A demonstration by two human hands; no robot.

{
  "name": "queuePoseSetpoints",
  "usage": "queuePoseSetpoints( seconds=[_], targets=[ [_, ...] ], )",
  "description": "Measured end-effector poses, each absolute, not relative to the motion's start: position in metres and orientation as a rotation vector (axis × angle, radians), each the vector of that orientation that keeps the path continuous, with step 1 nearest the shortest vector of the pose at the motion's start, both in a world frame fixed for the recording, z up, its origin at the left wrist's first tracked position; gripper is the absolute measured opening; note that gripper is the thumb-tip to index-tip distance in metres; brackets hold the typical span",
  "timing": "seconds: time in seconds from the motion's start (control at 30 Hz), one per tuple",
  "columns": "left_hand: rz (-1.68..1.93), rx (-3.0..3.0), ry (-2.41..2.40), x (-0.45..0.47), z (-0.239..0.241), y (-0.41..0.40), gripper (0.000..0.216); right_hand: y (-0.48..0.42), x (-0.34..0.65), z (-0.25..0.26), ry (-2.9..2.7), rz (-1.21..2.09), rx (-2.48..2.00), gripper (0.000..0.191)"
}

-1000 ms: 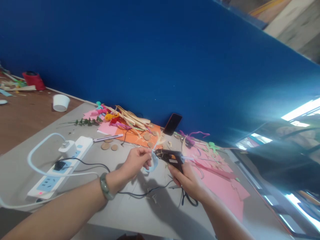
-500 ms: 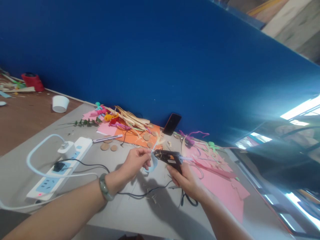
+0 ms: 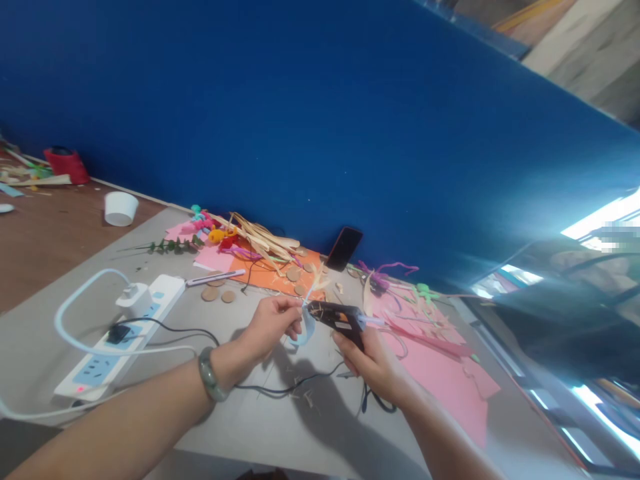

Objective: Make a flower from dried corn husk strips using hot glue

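Note:
My left hand [image 3: 277, 320] pinches a thin, light-coloured stem [image 3: 309, 291] with a pale, frayed tuft at its top. A light blue curled strip [image 3: 303, 335] hangs beside my fingertips; whether it joins the stem cannot be made out. In my right hand [image 3: 367, 357] is a black hot glue gun [image 3: 336, 313], my fingers wrapped round its handle. Its nozzle points left and reaches the stem close to my left fingertips. A translucent glue stick [image 3: 374, 321] pokes out of the gun's rear. Small straw-like bits cling near the nozzle.
A white power strip [image 3: 163, 291] with plugs and cables lies at left. Behind are dried strips [image 3: 260, 237], orange paper [image 3: 315, 261], wooden discs [image 3: 210, 293] and a phone [image 3: 344, 248] against the blue partition [image 3: 300, 133]. Pink paper [image 3: 450, 393] covers the right side.
Both hands stay almost where they were. The glue gun has tilted very slightly, and less of its orange part shows near the trigger.

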State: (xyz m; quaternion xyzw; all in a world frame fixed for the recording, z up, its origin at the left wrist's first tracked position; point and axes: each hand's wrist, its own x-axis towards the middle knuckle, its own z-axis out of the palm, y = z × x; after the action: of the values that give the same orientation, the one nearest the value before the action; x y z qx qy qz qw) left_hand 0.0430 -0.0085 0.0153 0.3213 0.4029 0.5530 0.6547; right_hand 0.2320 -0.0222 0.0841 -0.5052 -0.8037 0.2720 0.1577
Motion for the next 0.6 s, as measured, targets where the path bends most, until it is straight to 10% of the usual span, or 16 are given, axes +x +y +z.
queuePoseSetpoints(
  seconds=[0.6],
  targets=[
    [1.261, 0.721, 0.909, 0.0434, 0.0169, -0.0095, 0.014, -0.0222, 0.2326, 0.0805, -2.201, 0.878, -1.401, 0.033]
  ],
)
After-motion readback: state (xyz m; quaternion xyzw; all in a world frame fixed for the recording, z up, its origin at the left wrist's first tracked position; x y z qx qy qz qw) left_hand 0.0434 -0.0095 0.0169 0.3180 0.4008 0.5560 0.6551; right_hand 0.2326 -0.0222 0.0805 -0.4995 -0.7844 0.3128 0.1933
